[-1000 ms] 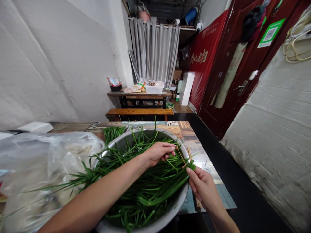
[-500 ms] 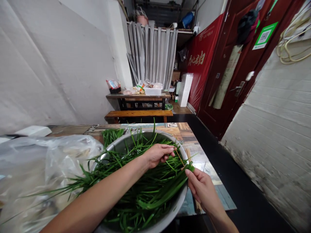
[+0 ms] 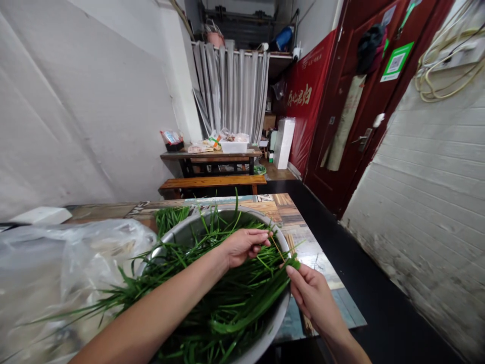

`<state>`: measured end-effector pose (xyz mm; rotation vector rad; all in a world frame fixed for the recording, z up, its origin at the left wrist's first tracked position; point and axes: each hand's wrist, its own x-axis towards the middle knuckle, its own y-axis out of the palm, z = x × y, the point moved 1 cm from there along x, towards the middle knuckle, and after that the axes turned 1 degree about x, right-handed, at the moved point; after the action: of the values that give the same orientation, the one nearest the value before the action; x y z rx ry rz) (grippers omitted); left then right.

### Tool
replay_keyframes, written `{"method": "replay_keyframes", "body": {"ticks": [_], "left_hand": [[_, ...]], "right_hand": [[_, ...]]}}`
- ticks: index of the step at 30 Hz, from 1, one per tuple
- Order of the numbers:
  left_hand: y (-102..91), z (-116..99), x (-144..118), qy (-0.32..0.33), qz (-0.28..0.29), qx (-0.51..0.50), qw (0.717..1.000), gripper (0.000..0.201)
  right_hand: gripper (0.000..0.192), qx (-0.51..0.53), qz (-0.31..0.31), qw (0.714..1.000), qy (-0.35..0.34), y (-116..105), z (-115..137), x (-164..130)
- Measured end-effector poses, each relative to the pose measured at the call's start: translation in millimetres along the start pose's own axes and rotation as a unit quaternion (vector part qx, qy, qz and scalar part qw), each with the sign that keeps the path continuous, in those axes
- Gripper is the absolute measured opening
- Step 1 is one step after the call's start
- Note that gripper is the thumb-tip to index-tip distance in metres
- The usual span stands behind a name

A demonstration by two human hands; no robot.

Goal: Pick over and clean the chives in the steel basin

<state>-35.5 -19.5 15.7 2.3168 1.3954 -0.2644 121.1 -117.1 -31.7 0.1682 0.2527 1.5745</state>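
Head view, and both hands are working over the bowl (image 3: 178, 233) of chives (image 3: 227, 298). Right hand (image 3: 312, 296) sits at about four o'clock off the rim, fingers pinched shut on the cut end of a chive bunch (image 3: 261, 296). That bunch runs long and flat from the pinch down toward eight o'clock, lying across the heap. Left hand (image 3: 244, 245) reaches in from the lower left and hovers at about eleven o'clock from the right one, fingertips closed on a thin skewer (image 3: 278, 248). The skewer slants down from the left fingers toward the right hand's pinch, its tip just at the bunch's end. So the hands are near each other but not touching, the skewer bridging the gap. Right hand is nearer the bunch's end, left nearer the skewer. More skewers (image 3: 291, 241) lie on the table (image 3: 322, 275) just past the rim. Plastic bag (image 3: 56, 273) at nine o'clock.
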Motion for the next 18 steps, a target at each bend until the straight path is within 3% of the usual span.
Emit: {"method": "replay_keyframes", "body": {"ticks": [8, 13, 18], "left_hand": [[2.0, -1.7, -1.7, 0.007, 0.011, 0.046, 0.999, 0.037], [13.4, -0.6, -11.0, 0.035, 0.035, 0.139, 0.989, 0.036], [31.7, 6.0, -21.5, 0.042, 0.064, 0.23, 0.97, 0.031]], "right_hand": [[0.038, -0.006, 0.004, 1.0, -0.017, -2.6, -1.9, 2.3], [0.025, 0.023, 0.018, 0.999, -0.028, -2.0, 3.6, 4.9], [0.037, 0.064, 0.033, 0.996, -0.049, -2.7, 6.4, 8.5]]}}
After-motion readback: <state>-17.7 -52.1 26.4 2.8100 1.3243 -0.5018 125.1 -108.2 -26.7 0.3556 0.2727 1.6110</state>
